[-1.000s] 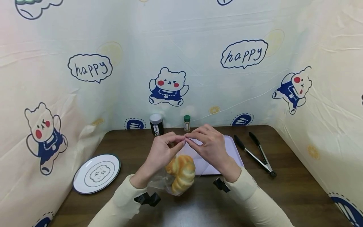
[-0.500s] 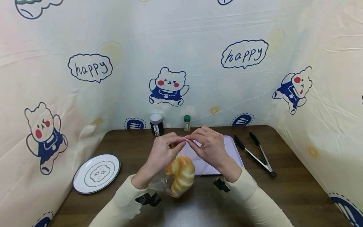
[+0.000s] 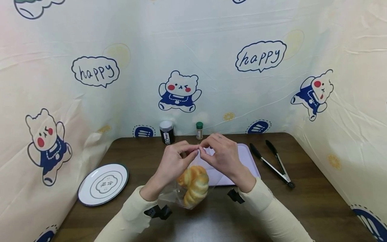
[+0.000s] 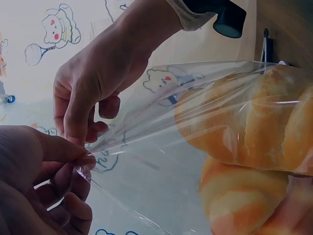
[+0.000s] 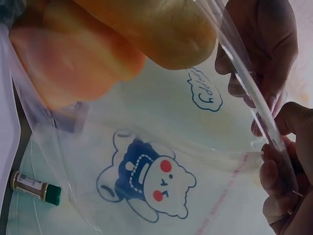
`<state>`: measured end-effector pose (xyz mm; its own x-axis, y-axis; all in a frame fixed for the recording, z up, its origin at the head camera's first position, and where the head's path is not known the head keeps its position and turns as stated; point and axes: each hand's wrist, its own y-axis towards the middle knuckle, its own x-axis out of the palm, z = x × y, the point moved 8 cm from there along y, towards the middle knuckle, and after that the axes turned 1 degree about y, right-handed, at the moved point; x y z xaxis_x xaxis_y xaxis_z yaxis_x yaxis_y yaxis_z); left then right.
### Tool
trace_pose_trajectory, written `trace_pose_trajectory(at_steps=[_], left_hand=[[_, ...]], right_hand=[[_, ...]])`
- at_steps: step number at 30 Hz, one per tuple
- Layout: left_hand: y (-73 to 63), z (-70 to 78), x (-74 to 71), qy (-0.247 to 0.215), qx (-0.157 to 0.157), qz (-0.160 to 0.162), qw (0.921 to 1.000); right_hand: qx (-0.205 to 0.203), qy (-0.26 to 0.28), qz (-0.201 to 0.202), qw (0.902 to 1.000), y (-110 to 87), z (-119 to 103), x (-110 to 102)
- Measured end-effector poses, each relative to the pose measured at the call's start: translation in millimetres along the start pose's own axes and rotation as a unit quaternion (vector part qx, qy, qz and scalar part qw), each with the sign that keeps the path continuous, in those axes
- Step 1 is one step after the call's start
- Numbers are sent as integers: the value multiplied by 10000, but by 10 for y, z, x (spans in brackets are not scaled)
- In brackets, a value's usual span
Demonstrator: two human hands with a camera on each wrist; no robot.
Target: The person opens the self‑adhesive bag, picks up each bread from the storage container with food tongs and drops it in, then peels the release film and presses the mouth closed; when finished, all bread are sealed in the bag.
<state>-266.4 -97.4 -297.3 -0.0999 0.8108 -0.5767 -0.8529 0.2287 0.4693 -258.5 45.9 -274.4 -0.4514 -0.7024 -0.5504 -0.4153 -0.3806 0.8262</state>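
A clear plastic bag [image 4: 146,117] hangs over the table with a golden, ridged bread roll [image 3: 196,190] inside it. My left hand [image 3: 175,159] pinches the bag's top edge between thumb and forefinger. Close beside those fingertips, my right hand [image 3: 222,155] pinches the same edge, its forefinger bent. From the left wrist view, the bag's film stretches from both sets of fingers down to the bread. Loose film and the bag's rim [image 5: 254,90] run past the fingers in the right wrist view.
Behind the hands lies a lilac tray [image 3: 248,161], partly hidden. Black-and-silver tongs [image 3: 276,164] lie spread on the right. A white plate [image 3: 103,185] is at the left. A dark jar [image 3: 167,132] and a green-capped shaker [image 3: 199,131] stand at the back.
My right fingertips have shifted slightly right along the bag's edge and the forefinger has bent more. The left hand keeps its pinch; the bagged bread sways a little.
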Motion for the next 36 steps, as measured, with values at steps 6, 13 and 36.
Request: trace_pose_trajectory(at_steps=[6,13,36], left_hand=[[4,-43,0,-155,-148,-41,9998],[11,-65,1,-218,-256,-85,9994],[4,0,-22,-132,-83,-4,9999]], right_hand=[[136,215,188,9995,-2,48,-21],[228,493,-55,9985,-16,63,-9],[215,663,-46,9976,-16,53,-42]])
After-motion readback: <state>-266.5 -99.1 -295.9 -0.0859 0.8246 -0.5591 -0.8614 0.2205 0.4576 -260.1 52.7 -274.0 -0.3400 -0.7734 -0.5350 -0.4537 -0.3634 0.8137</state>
